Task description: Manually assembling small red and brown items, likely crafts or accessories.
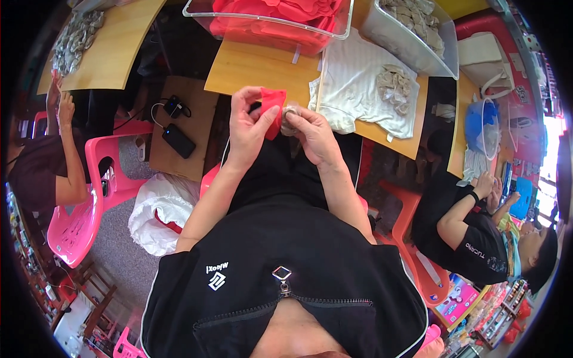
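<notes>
My left hand point(246, 131) is closed on a piece of red cloth point(274, 102), pinched between thumb and fingers. Right beside it, my right hand point(316, 134) pinches a small crumpled beige piece point(289, 124), which looks like thin fabric. The two pieces meet or nearly meet in front of my chest, just off the table's near edge; whether they are joined I cannot tell. To the right, a heap of similar beige pieces point(394, 86) lies on a white cloth point(352, 74) spread over the wooden table point(245, 70).
A clear bin of red cloth point(268, 27) stands at the table's far side, with a bin of beige pieces point(439, 45) at its right. Co-workers sit left point(45, 161) and right point(477, 238). Near my left are a pink chair point(89, 221) and a white sack point(158, 206).
</notes>
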`<state>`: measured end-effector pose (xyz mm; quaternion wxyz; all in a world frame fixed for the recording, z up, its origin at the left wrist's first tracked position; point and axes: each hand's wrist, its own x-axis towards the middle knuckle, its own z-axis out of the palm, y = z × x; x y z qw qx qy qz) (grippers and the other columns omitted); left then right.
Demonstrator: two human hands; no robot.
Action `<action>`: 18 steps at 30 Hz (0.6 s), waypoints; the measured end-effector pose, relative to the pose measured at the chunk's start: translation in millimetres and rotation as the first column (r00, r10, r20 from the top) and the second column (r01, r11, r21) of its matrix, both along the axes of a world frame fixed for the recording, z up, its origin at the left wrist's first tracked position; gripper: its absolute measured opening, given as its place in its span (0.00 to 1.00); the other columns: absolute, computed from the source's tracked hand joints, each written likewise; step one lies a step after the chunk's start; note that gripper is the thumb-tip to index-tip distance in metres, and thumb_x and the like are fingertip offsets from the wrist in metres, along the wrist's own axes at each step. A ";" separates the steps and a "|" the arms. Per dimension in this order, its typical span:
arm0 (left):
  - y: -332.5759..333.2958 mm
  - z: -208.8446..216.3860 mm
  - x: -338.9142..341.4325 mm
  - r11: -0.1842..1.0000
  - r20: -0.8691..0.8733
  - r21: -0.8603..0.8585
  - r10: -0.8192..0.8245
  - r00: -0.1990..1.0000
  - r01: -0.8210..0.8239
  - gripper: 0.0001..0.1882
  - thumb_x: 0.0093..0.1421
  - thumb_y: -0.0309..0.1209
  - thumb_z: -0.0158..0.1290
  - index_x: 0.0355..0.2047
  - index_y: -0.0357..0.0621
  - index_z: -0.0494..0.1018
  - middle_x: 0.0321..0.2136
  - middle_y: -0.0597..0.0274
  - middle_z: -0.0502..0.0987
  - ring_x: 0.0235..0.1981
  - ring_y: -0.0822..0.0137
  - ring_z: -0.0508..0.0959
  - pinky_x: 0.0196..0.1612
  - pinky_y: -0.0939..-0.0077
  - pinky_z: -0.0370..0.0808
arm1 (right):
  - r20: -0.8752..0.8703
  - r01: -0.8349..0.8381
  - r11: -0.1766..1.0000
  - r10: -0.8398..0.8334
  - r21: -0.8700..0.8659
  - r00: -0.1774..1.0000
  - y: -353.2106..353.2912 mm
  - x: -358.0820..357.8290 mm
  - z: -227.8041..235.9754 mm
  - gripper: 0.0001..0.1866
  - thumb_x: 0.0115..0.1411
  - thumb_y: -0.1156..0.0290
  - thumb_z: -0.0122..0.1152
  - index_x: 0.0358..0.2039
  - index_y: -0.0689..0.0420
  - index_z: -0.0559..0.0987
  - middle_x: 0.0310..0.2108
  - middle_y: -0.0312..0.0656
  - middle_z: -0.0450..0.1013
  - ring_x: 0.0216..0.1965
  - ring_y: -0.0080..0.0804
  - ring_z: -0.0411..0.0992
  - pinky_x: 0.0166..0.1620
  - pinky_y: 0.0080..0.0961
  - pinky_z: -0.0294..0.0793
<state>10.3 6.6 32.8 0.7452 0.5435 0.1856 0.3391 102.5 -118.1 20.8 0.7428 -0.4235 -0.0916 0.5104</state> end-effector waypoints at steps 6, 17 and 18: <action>1.5 -1.4 -7.7 0.909 -0.355 0.396 0.020 0.935 0.131 0.08 0.54 0.27 0.60 0.32 0.38 0.76 0.43 0.54 0.67 0.40 0.66 0.74 0.40 0.75 0.73 | 0.093 0.161 0.978 -0.150 -0.136 0.984 5.0 -6.7 11.5 0.09 0.62 0.72 0.56 0.39 0.63 0.78 0.31 0.32 0.74 0.31 0.16 0.70 0.38 0.15 0.69; 2.8 -26.8 -5.0 0.982 -0.259 0.070 -0.152 0.954 0.176 0.05 0.57 0.26 0.57 0.32 0.35 0.76 0.45 0.60 0.68 0.38 0.75 0.73 0.42 0.85 0.69 | 0.188 0.149 0.979 -0.122 -0.137 0.975 1.1 -5.2 3.9 0.09 0.61 0.74 0.57 0.40 0.62 0.78 0.34 0.34 0.75 0.34 0.17 0.72 0.40 0.15 0.72; 1.3 -26.2 -4.3 0.963 -0.154 -0.194 -0.220 0.963 0.189 0.05 0.58 0.25 0.57 0.31 0.35 0.76 0.45 0.61 0.68 0.37 0.77 0.72 0.42 0.87 0.68 | 0.211 0.188 0.974 -0.159 -0.129 0.965 1.1 -6.4 1.3 0.08 0.61 0.74 0.57 0.40 0.62 0.78 0.34 0.34 0.75 0.34 0.17 0.72 0.40 0.15 0.72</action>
